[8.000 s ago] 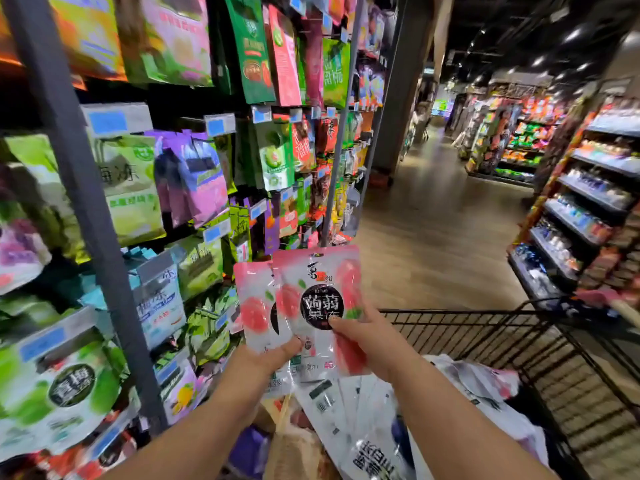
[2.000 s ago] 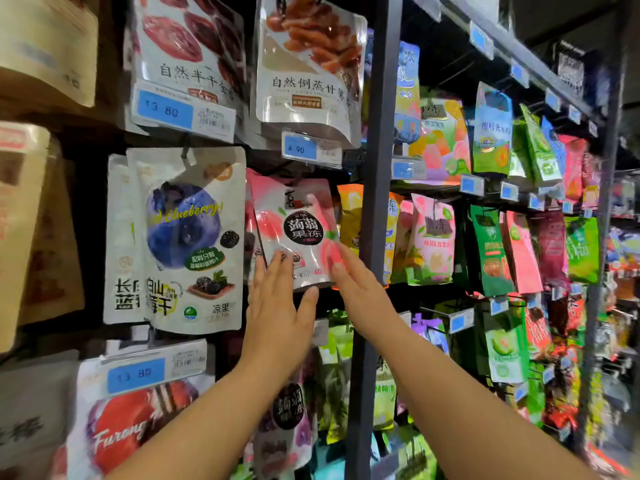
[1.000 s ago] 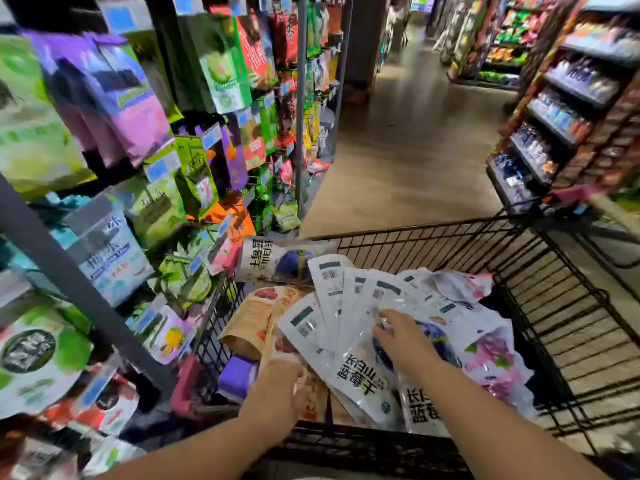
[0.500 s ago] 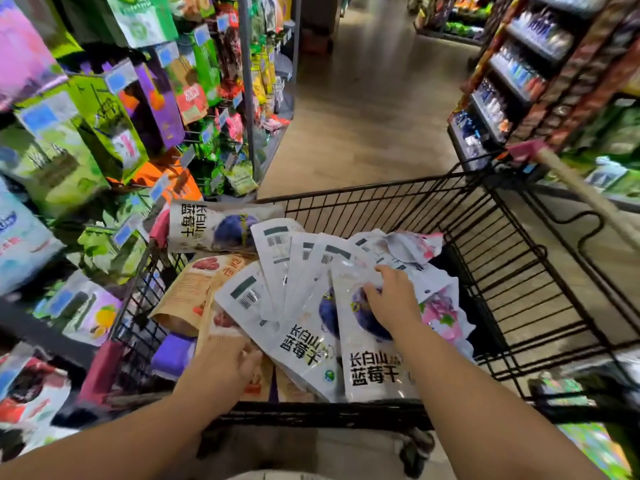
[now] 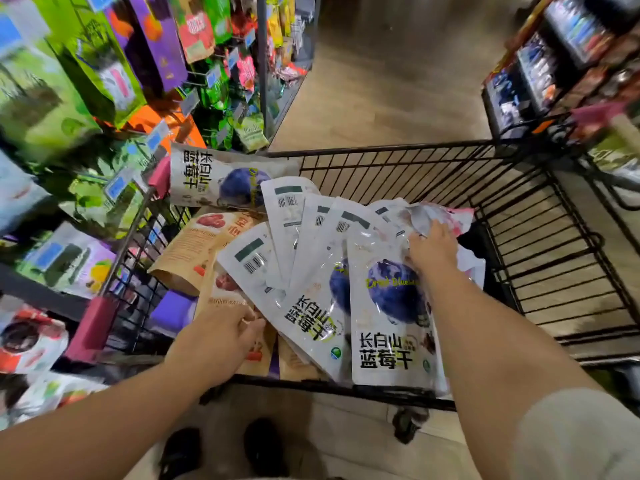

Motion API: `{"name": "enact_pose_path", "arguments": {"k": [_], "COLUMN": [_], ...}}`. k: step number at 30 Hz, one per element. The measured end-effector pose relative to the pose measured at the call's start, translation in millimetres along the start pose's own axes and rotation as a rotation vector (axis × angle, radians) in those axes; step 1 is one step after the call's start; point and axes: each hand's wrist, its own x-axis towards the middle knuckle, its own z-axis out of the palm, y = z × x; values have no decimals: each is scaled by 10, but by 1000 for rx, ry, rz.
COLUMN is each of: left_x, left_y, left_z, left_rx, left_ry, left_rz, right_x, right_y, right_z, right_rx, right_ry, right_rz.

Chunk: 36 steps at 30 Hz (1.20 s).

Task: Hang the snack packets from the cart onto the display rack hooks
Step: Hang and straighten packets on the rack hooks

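Down inside the black wire cart (image 5: 381,148), a fan of white dried-blueberry packets (image 5: 304,258) lay spread across the near left part of the basket, some face up and some showing barcodes. On the right of the fan lay the front blueberry packet (image 5: 391,323), face up, its bottom edge over the cart's near rim. The person's right hand (image 5: 433,251) gripped this packet at its top right corner, thumb on the printed face and fingers bent over the top edge, touching a crinkled pink packet (image 5: 457,216) behind it. The left hand (image 5: 221,337) rested with curled fingers on a brown packet (image 5: 242,296) at the lower edge of the fan; whether it pinched anything could not be told. Another brown packet (image 5: 194,251) lay just left of the fan, and one more blueberry packet (image 5: 221,178) lay sideways across the far left corner. Left of the cart stood the display rack (image 5: 262,64), hung with green, purple and orange packets, all blurred. Dark shoes (image 5: 221,452) showed on the floor below the near rim.
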Motion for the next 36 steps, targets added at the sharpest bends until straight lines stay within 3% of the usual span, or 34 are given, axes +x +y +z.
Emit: {"name": "enact_pose_path", "arguments": {"k": [10,18,21,25,32,36], "left_x": [130,117,108,86,33,8], "left_y": [58,113,97,91,95,103], "left_z": [-7,-66,-56,-36,-44,-67], "left_rx": [12,21,42,42,56,69], "left_ry": [-14,-63,-68,-52,-65,-81], "left_rz": [31,-14,-27,-16,-6,-18], "right_x": [717,970,989,859,624,463], "right_y": [47,38,-61,-128,-247,-226], "right_z": [24,-29,71,166,169,66], "right_rx": [-19,-333,-244,-62,-346,-307], "right_ry": [-93,-71,-88,-100,-160,-156], "right_rz": [72,65,-8,56,-145,-253]}}
